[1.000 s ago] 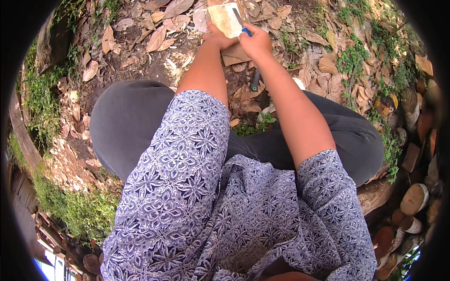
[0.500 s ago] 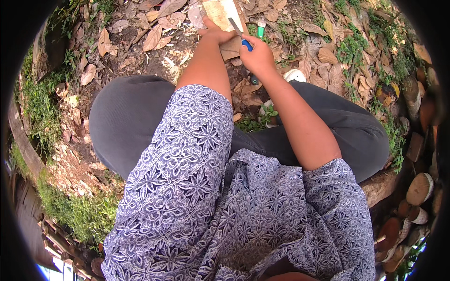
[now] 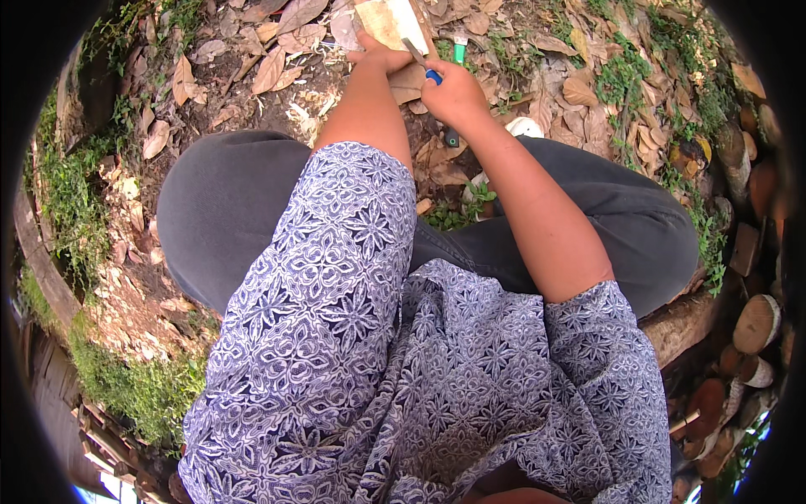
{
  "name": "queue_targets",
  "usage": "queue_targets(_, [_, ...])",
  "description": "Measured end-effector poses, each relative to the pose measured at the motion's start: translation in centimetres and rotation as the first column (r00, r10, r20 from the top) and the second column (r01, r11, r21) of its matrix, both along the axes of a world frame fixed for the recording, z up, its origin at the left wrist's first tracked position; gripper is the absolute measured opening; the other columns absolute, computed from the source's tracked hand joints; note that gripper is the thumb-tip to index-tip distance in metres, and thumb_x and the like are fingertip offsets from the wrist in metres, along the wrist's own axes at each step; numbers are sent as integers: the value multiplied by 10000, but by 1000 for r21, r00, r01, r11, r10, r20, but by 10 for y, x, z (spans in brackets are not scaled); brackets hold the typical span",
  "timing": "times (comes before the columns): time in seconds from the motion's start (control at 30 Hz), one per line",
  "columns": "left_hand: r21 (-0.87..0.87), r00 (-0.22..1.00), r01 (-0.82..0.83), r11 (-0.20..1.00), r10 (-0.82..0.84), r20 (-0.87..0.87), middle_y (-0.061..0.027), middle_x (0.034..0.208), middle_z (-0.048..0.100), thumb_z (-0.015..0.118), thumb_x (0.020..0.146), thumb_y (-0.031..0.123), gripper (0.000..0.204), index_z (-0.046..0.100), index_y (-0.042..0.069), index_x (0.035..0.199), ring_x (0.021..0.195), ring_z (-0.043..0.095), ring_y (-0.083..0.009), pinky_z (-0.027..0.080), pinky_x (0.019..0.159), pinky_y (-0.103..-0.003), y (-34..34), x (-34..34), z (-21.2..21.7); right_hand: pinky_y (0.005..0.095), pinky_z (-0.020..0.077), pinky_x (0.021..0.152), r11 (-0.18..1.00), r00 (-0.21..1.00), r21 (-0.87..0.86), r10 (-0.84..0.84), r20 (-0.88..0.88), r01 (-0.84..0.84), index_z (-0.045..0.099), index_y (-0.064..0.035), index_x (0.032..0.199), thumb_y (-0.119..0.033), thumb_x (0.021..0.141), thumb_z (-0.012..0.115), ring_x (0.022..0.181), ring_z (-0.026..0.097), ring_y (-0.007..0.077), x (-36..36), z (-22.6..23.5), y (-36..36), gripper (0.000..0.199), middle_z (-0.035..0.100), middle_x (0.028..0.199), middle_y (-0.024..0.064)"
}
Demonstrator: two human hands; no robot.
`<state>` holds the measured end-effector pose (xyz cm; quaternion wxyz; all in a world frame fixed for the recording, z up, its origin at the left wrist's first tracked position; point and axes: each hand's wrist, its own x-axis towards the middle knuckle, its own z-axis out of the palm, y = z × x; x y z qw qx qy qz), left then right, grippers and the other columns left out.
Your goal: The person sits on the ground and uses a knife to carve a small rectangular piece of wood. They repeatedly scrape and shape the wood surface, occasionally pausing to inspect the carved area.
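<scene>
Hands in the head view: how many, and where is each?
2. The left hand rests on a pale wood piece at the top edge. The right hand sits beside it, gripping a blue-handled knife. No other person's hands show.

Place: outdoors, a yard or garden corner, no floor, only bare earth.
Ground: dry brown leaves point(image 3: 277, 67) lie scattered over the soil from 10 to 2 o'clock.
Greenery: grass and moss point(image 3: 126, 386) at 8 o'clock, small weeds point(image 3: 625, 80) at 2 o'clock.
Wood: cut logs point(image 3: 756, 323) with round sawn ends are stacked at 4 o'clock.
Edge: an old wooden plank point(image 3: 38, 260) borders the soil at 9 o'clock.
</scene>
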<state>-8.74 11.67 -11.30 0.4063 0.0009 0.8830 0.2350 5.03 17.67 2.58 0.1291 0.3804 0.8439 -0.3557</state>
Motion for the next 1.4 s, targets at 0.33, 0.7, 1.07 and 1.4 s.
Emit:
queue_targets(0.33, [-46, 997, 51, 998, -54, -54, -351, 1448, 273, 818, 544, 754, 1565, -200, 75, 1520, 1052, 628, -354, 567, 834, -406, 2, 0, -23, 416, 529, 928, 993, 991, 26, -112, -76, 114, 646, -102, 1269, -175, 876, 589, 1062, 669, 344, 2, -7, -24, 403, 685, 1151, 199])
queue_targets(0.7, [62, 994, 106, 992, -107, 12, -355, 1403, 352, 797, 583, 759, 1505, -136, 11, 1497, 1163, 550, -404, 498, 930, -443, -5, -5, -19, 390, 533, 894, 965, 916, 83, -206, -344, 248, 659, -114, 1259, -216, 835, 674, 1007, 686, 344, -49, -38, 46, 437, 706, 1097, 194])
queue_targets(1.07, [16, 993, 110, 994, -110, 29, -343, 1388, 332, 802, 587, 746, 1518, -158, 11, 1506, 1163, 534, -396, 473, 957, -439, -3, -5, -14, 366, 512, 912, 955, 938, -228, -244, -245, 189, 655, -129, 1291, -227, 824, 611, 1047, 675, 293, -22, -38, 28, 479, 698, 1153, 165])
queue_targets(1.4, [-58, 991, 122, 991, -125, -42, -269, 1170, 584, 780, 618, 726, 1446, -77, -40, 1495, 754, 661, -255, 536, 599, -339, 1, -5, -16, 367, 519, 907, 975, 990, -187, -134, -50, 123, 655, -144, 1295, -248, 834, 565, 1020, 682, 282, -13, -7, 11, 481, 698, 1145, 165])
